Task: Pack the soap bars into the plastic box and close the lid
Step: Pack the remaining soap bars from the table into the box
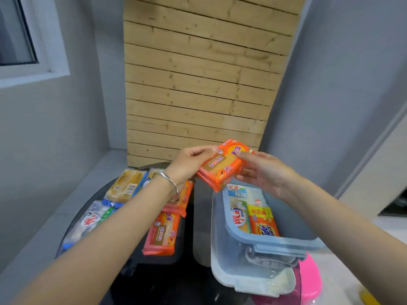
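Observation:
An orange soap pack point(223, 165) is held in the air between both hands, just above the far end of the plastic box point(271, 239). My left hand point(190, 164) grips its left end and my right hand point(263, 172) its right end. The box is clear with a blue rim and stands open; a white-and-blue soap pack point(239, 214) and a yellow-orange soap pack point(263, 221) lie inside. Its lid point(253, 280) lies under and in front of it. To the left lie more packs: an orange one point(161, 233), a yellow one point(125, 186), a white one point(90, 221).
The loose packs rest on a dark round table point(154, 278). A pink object point(310, 280) sits under the lid at the lower right. A wooden slat panel point(198, 84) stands behind, with grey walls on both sides and a window point(15, 34) at upper left.

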### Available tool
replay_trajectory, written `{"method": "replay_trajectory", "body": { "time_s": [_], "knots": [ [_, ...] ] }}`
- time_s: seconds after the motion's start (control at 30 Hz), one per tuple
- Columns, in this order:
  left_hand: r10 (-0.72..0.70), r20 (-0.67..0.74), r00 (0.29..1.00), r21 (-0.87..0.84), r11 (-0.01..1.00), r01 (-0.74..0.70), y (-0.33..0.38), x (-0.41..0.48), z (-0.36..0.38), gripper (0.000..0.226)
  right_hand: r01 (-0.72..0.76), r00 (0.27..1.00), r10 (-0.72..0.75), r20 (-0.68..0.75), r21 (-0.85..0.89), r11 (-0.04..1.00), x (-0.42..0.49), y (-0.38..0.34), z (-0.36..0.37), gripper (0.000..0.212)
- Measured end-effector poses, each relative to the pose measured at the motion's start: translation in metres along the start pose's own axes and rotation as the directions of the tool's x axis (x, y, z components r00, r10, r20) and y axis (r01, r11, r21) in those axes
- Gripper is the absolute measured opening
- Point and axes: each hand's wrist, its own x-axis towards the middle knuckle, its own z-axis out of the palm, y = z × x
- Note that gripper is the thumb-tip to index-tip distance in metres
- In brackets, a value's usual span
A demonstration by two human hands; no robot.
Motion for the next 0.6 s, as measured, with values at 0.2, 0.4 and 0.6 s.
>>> {"method": "replay_trajectory", "body": {
  "time_s": [0.2, 0.4, 0.6],
  "knots": [
    [0.048, -0.076, 0.996, 0.007, 0.999, -0.047, -0.021, 0.027, 0.049, 0.029, -0.065, 0.997, 0.067, -0.032, 0.062, 0.996, 0.022, 0.009, -0.039, 0.006],
    [0.095, -0.133, 0.987, 0.261, 0.964, -0.058, -0.053, 0.042, 0.042, 0.053, -0.073, 0.989, 0.069, -0.132, -0.027, 0.997, 0.057, 0.033, -0.068, 0.038],
    [0.058, -0.066, 0.996, 0.163, 0.986, -0.046, -0.082, 0.042, 0.039, 0.044, -0.182, 0.980, 0.177, -0.091, -0.055, 0.982, 0.086, 0.062, -0.064, 0.047]
  ]
}}
